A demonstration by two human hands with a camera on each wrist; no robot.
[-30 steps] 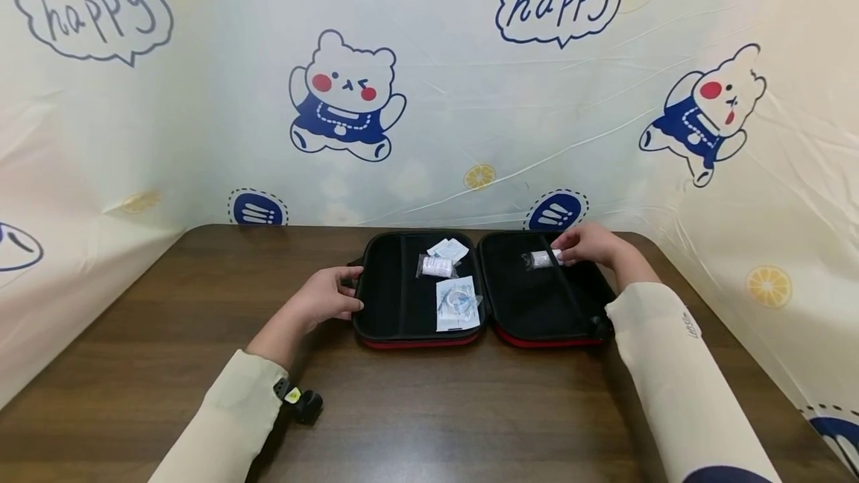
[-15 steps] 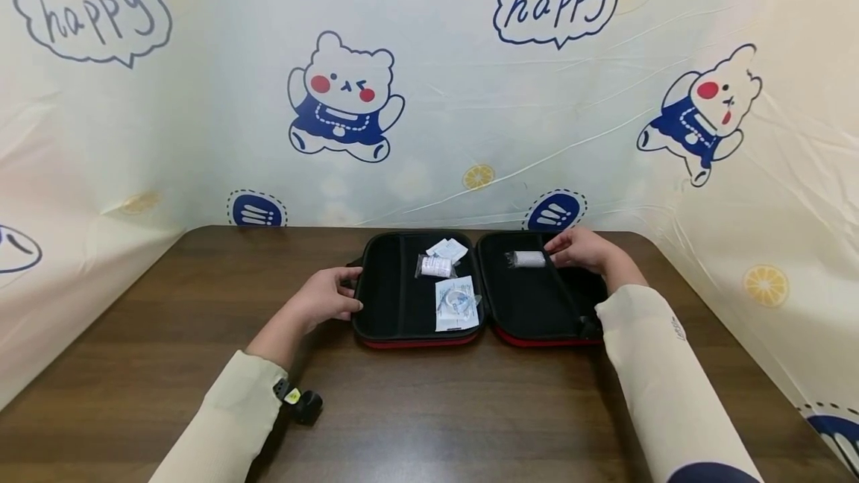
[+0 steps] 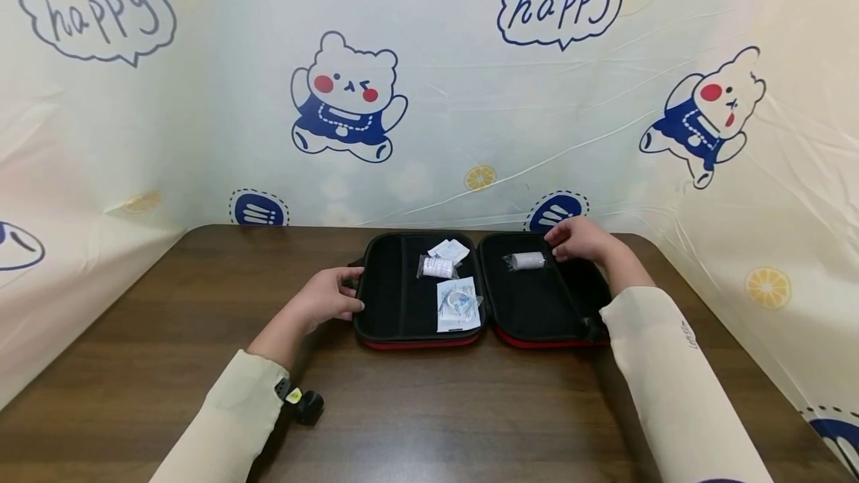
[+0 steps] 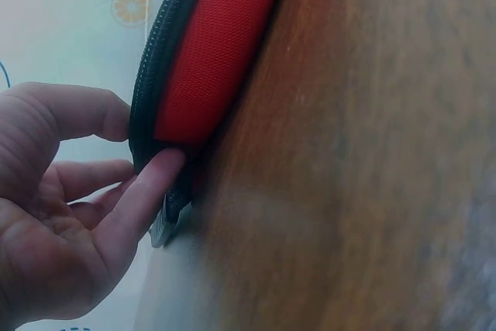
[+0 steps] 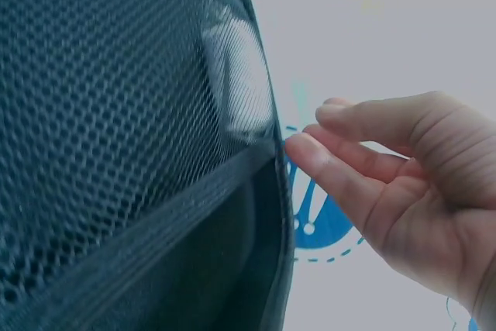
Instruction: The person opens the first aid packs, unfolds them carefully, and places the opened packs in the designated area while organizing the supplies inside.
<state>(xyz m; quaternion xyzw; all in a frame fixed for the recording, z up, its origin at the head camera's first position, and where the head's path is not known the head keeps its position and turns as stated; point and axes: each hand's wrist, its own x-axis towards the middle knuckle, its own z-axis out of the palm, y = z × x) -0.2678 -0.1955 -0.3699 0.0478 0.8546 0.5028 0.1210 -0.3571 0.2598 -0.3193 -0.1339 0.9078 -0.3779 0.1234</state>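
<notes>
An open black-lined zippered case [image 3: 378, 297] with a red outer shell lies on the table, its two halves side by side. My left hand [image 3: 329, 294] holds the left edge; in the left wrist view, fingertips meet the zipper and the red side [image 4: 221, 52]. My right hand [image 3: 582, 239] is above the far part of the right half, with nothing between its fingers. Close to it, a white wrapped bandage roll [image 3: 528, 261] sits behind the mesh pocket [image 5: 93, 114]. In the right wrist view the fingertips are right at the rim, beside the pocket's elastic band [image 5: 178, 211].
The left half holds another wrapped roll [image 3: 438, 267], small white packets [image 3: 450, 250] and a larger blue-and-white packet [image 3: 458, 305]. Brown wooden table [image 3: 429, 408] surrounds the case. Behind it hangs a printed cloth backdrop [image 3: 443, 95].
My right hand has let go of the bandage roll, which shifted left inside the mesh pocket. The hand has lifted slightly toward the far edge. My left hand has stayed in place.
</notes>
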